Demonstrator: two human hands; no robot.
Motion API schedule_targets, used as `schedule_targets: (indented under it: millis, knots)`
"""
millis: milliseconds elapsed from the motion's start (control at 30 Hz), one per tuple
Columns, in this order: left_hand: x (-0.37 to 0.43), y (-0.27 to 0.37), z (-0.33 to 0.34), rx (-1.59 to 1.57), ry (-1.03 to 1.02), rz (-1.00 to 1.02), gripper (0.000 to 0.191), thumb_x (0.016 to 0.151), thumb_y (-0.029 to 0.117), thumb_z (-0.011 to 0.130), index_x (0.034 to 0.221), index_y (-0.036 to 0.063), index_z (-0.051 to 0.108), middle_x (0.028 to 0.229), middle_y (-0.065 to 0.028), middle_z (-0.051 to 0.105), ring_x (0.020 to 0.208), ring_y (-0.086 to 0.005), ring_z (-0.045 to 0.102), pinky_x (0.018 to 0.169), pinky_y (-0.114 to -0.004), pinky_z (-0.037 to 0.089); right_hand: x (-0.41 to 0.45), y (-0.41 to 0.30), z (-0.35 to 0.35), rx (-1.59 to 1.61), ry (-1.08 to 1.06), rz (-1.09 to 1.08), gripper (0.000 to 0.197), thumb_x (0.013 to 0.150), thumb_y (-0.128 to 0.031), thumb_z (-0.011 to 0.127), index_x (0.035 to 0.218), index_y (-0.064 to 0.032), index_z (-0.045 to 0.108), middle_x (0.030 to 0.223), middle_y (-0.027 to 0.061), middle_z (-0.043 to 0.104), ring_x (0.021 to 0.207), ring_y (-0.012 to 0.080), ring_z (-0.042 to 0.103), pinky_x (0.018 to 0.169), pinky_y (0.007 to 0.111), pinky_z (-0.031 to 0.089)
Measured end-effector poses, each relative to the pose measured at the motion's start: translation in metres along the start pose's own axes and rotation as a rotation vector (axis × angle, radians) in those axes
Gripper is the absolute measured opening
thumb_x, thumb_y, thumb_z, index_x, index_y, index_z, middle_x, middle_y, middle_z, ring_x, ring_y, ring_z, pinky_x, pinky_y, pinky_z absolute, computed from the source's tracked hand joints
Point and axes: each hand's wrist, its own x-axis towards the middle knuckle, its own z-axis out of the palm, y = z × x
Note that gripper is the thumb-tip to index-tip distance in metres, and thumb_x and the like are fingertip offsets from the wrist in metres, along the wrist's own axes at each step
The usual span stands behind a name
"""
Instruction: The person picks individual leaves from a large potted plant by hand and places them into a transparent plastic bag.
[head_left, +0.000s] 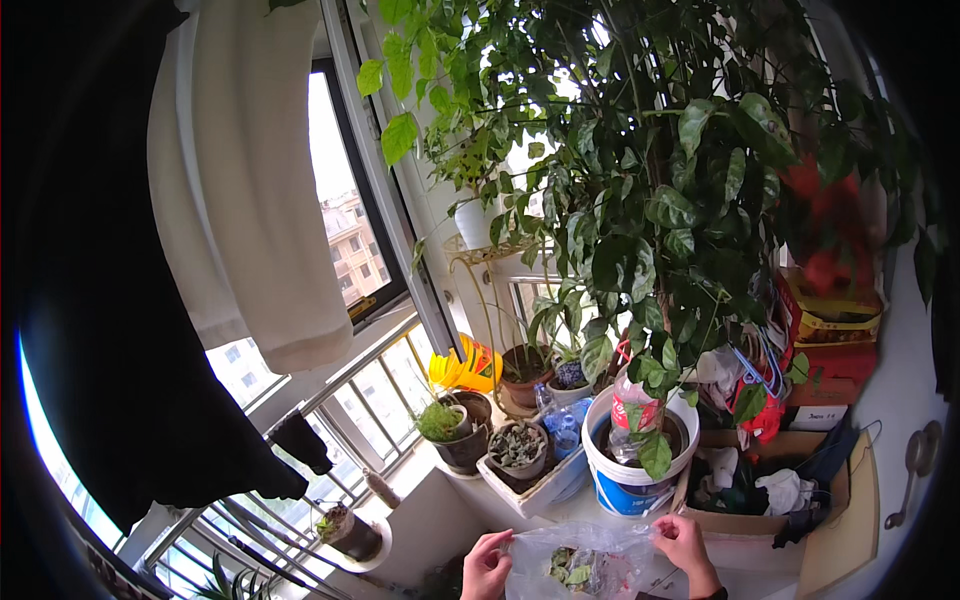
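A clear plastic bag (634, 551) is spread between my two hands at the bottom of the view. Several picked green leaves (570, 568) lie inside it, some of them dull and curled. My left hand (487, 566) pinches the bag's left edge between thumb and fingers. At the opposite edge, my right hand (684, 550) grips the plastic the same way. Just beyond the bag stands a white and blue bucket (630, 487) holding a tall leafy plant (664, 225). A plastic bottle with a red label (628, 412) sits upright in that bucket.
A cardboard box (739, 523) of cloth and odds and ends stands right of the bucket. Left of it are a rectangular planter (499, 480), a potted succulent (517, 448) and a yellow container (472, 364). Dark clothing (112, 300) and a pale curtain (240, 187) hang at left.
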Motion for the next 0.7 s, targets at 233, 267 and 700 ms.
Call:
schedule_targets:
  millis: [233,267,700]
  knots:
    - [-0.005,-0.003,-0.011,-0.086,0.033,-0.041,0.043,0.084,-0.012,0.053,0.125,-0.0018,0.064,0.115,-0.0048,0.060,0.077,-0.0037,0.056,0.064,-0.017,0.044,-0.002,-0.008,0.006,-0.037,-0.074,0.026,0.026,0.077,-0.008,0.078,0.100,0.0000,0.068,0.080,0.0028,0.068,0.067,0.0071,0.062,0.062,0.024,0.050]
    - [-0.005,-0.004,-0.012,-0.084,0.038,-0.044,0.044,0.084,-0.012,0.053,0.125,-0.0017,0.064,0.115,-0.0048,0.060,0.076,-0.0035,0.056,0.064,-0.017,0.044,-0.004,-0.006,0.006,-0.037,-0.110,0.037,0.028,0.077,-0.008,0.078,0.102,-0.0004,0.069,0.080,0.0031,0.068,0.068,0.0071,0.063,0.063,0.023,0.051]
    - [-0.012,-0.014,-0.026,-0.046,0.075,-0.013,0.045,0.083,-0.010,0.055,0.126,0.0006,0.064,0.116,-0.0046,0.060,0.066,0.0001,0.049,0.058,-0.016,0.040,0.029,-0.128,-0.003,0.406,0.002,-0.147,0.019,0.096,-0.017,0.060,0.097,0.0007,0.069,0.083,0.0061,0.068,0.070,0.0092,0.061,0.066,0.024,0.049]
